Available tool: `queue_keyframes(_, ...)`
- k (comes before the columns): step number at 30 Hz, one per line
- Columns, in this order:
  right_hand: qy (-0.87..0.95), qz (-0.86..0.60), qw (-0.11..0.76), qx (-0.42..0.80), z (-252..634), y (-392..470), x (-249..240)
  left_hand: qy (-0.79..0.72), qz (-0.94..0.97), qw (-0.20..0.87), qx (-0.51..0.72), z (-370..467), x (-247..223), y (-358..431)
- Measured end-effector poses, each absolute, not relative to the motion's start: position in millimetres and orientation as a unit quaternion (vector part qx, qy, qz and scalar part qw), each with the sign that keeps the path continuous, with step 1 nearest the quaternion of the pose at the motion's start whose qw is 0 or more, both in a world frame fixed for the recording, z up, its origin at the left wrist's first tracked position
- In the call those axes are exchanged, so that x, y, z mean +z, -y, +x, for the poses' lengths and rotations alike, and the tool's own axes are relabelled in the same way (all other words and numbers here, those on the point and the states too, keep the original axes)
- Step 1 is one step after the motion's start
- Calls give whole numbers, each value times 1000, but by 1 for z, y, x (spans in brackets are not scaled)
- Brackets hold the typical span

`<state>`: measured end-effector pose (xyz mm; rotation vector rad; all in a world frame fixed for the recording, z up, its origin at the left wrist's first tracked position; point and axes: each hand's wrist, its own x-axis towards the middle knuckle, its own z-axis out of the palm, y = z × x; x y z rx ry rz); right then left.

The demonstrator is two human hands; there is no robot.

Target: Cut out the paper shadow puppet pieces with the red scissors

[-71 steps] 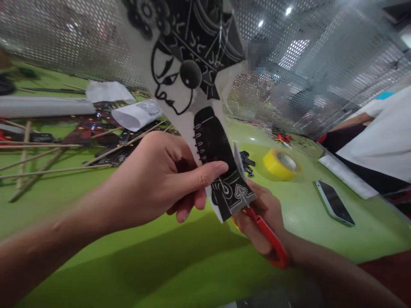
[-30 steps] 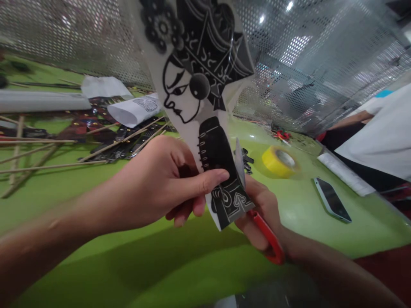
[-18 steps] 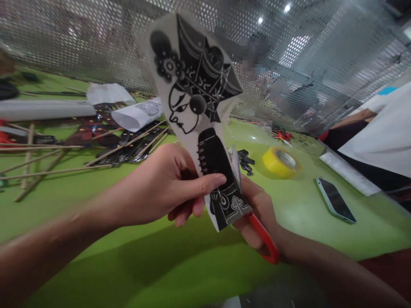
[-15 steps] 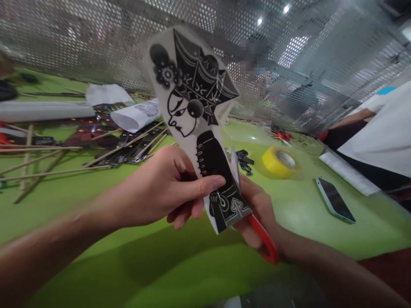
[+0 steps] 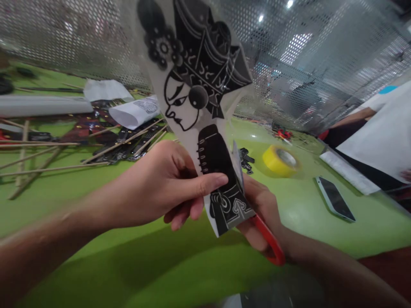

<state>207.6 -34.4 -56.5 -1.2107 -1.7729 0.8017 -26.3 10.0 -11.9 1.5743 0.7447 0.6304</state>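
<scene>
My left hand (image 5: 180,184) pinches a sheet cutout (image 5: 213,152) between thumb and fingers, with the thumb across its dark printed neck. A black-and-white head in profile with a flower and an ornate headdress is printed on the sheet, which tilts up towards the mesh. Behind its lower right edge, my right hand (image 5: 261,205) is closed round red-handled scissors (image 5: 269,239). A bit of blade shows beside the sheet's right edge; most of the blades are hidden behind it.
On the green table (image 5: 308,214) lie a yellow tape roll (image 5: 280,161), a phone (image 5: 335,199), thin wooden sticks (image 5: 54,170), dark cut pieces and rolled paper (image 5: 135,112). A perforated metal screen rises behind. Another person's arm and white clothing show at right.
The upper part of the cutout has come closer to the camera and looks larger, its top now cut off by the frame. Both hands keep their holds, the right shifted slightly rightward.
</scene>
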Motion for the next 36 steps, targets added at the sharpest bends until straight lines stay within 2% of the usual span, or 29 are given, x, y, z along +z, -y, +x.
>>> queue_keyframes(7,777,-447,370,243,213,36,-44,-309,701,573,290,-25,-9,-9)
queue_keyframes(12,748,-456,390,282,211,35,-46,-287,676,566,375,-18,-16,-9)
queue_keyframes(21,643,-486,434,404,200,36,-52,-296,724,511,357,-22,-20,-15)
queue_keyframes(25,518,-528,463,488,192,36,-42,-290,730,508,353,-18,-18,-14)
queue_keyframes(29,422,-504,489,574,186,32,-43,-290,730,505,357,-17,-18,-13)
queue_keyframes(32,403,-509,491,581,185,30,-46,-297,735,498,352,-19,-19,-12)
queue_keyframes(36,482,-520,469,527,196,33,-55,-313,734,491,350,-20,-19,-10)
